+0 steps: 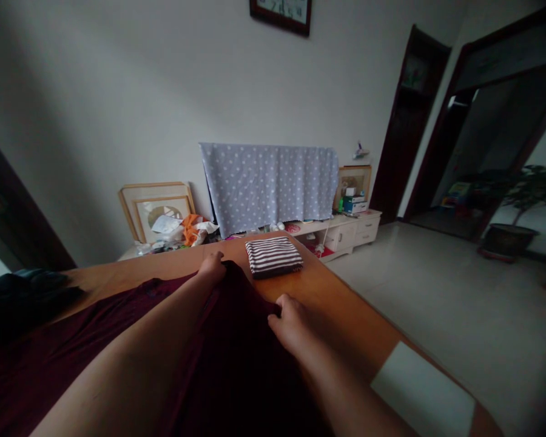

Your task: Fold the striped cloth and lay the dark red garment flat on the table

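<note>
A dark maroon garment (246, 352) lies spread across the wooden table (332, 303), running from the near edge toward the middle and off to the left. My left hand (213, 268) reaches forward over it and pinches its far edge. Closer to me and to the right, my right hand (291, 321) grips another corner of the same cloth between thumb and fingers. The fabric stretches between both hands. Just beyond them rests a folded brown-and-white striped garment (273, 256), untouched. What kind of garment the maroon one is, I cannot tell.
Dark clothing (22, 297) is heaped at the table's left. A pale sheet (425, 388) lies near the right edge. Behind the table stands a low white cabinet (346, 237) with a polka-dot cloth (273, 188) over something. A potted plant (509, 240) stands on the floor at right.
</note>
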`<state>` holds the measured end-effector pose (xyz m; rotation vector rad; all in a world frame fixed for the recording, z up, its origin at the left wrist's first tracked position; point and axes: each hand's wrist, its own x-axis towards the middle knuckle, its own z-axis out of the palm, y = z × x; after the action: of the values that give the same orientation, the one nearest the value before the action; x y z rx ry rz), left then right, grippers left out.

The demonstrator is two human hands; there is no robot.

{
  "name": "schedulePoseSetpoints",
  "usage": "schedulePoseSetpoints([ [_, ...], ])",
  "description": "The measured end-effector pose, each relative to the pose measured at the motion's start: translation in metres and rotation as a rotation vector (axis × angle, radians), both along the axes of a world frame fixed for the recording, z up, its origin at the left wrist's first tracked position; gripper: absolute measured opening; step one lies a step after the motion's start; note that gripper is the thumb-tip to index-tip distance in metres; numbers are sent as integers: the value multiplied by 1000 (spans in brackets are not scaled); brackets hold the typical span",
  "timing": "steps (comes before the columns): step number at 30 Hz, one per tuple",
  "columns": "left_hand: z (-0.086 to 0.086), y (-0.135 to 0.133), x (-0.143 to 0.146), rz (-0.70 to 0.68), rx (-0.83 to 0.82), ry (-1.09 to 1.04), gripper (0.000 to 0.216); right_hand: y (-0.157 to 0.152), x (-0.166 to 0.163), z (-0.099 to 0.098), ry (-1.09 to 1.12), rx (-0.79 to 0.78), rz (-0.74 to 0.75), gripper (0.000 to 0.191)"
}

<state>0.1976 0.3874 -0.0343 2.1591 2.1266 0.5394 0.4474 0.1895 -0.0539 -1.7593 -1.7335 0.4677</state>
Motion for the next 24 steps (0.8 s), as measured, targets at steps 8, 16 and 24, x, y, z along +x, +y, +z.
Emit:
schedulePoseSetpoints([
  [8, 3, -50, 3, -180, 36, 24, 33, -11, 6, 19, -34, 99, 129, 18],
  [16, -15, -102, 8, -278, -5, 64, 50, -16, 7, 10, -143, -36, 194, 30],
  [24, -2, -185, -25, -264, -3, 77, 47, -16, 7, 7, -150, -55, 220, 28],
])
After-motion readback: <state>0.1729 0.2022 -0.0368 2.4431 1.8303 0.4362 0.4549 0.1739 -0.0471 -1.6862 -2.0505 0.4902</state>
